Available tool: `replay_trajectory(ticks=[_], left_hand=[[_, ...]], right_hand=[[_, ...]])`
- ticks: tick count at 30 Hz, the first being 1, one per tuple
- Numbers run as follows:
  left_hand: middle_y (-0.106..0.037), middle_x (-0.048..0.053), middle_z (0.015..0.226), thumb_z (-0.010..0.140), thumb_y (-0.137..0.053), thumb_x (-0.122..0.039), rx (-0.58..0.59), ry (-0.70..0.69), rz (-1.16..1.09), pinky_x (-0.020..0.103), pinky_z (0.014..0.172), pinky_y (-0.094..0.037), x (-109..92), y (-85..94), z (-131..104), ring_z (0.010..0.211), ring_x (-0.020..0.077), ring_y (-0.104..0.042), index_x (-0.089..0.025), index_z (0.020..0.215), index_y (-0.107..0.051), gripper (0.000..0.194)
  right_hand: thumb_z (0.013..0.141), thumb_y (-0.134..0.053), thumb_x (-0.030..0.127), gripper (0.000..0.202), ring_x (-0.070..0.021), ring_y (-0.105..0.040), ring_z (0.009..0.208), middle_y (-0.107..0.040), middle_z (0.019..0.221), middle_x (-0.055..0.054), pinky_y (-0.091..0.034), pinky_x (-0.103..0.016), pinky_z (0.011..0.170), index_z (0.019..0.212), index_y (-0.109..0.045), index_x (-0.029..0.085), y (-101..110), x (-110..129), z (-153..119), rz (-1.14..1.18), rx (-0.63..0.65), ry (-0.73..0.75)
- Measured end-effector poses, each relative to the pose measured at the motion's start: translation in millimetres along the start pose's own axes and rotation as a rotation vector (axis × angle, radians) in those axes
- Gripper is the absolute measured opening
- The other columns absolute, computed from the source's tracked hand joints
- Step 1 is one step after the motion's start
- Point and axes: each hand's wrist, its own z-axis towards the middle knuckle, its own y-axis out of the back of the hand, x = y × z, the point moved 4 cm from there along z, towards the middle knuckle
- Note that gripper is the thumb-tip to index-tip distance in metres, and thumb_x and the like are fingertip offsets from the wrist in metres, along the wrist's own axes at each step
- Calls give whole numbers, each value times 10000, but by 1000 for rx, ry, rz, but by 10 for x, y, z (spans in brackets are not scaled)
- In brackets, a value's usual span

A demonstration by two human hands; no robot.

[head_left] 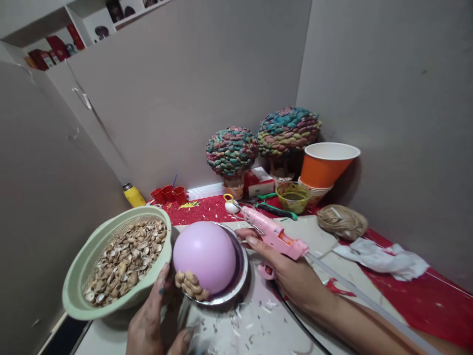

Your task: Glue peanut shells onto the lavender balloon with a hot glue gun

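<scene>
A pink hot glue gun is gripped in my right hand, its nozzle pointing up and left. From its back end trails a long clear glue stick. Left of that hand, a lilac balloon rests in a shallow silvery bowl. Several peanut shells sit in a cluster against the balloon's lower left side. My left hand is just left of this cluster, thumb and fingers apart, with nothing seen in it.
A pale green colander of shell halves stands at left. Behind are two coloured shell-covered balls on pots, red cups, a yellow bottle, pliers, a stained bowl, orange cup, twine and white cloth.
</scene>
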Motion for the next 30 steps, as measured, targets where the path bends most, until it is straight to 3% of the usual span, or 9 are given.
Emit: replay_trajectory(ticks=[5, 8, 10, 13, 20, 30], left_hand=[[-428, 115, 1519, 729, -764, -163, 248, -135, 164, 453, 1062, -448, -17, 9, 54, 1311, 345, -509, -322, 1524, -280, 944], [-374, 128, 1550, 717, -774, -172, 350, -168, 242, 433, 1079, -431, -20, -31, 94, 1353, 339, -458, -295, 1556, -156, 1048], [-377, 146, 1551, 756, -749, -217, 354, -163, 263, 446, 1088, -418, -12, -70, 118, 1362, 330, -451, -271, 1563, -102, 1036], [-370, 163, 1557, 825, -686, -253, 338, -162, 268, 481, 1096, -401, -10, -154, 144, 1385, 315, -423, -257, 1564, -31, 988], [-337, 213, 1559, 867, -647, -324, 308, -102, 297, 523, 1087, -404, -25, -317, 192, 1395, 327, -398, -203, 1561, -55, 920], [-484, 224, 1463, 847, -682, -263, 177, -121, 324, 468, 1023, -494, -43, -331, 231, 1280, 313, -549, -189, 1550, -147, 887]], right_hand=[[845, -649, 559, 451, -163, -563, 618, -697, 1091, -47, -464, -287, 518, 1171, -683, 250, -20, 15, -18, -25, 11, -19], [855, -652, 552, 455, -218, -631, 825, -679, 1180, -64, -536, -352, 760, 1191, -676, 245, -57, 71, -46, 25, 48, 36], [867, -646, 546, 431, -256, -604, 1069, -658, 1244, -62, -442, -404, 1013, 1186, -683, 259, -105, 114, -69, 60, 112, 88], [850, -667, 552, 413, -279, -509, 1259, -635, 1300, -48, -291, -448, 1148, 1174, -695, 299, -145, 106, -83, 97, 145, 118], [856, -677, 518, 386, -288, -475, 1316, -622, 1336, -26, -282, -497, 1159, 1196, -684, 337, -149, -5, -64, 122, 186, 72], [879, -661, 491, 403, -283, -443, 1347, -596, 1369, -37, -253, -521, 1168, 1245, -655, 323, -139, -18, -54, 107, 199, 70]])
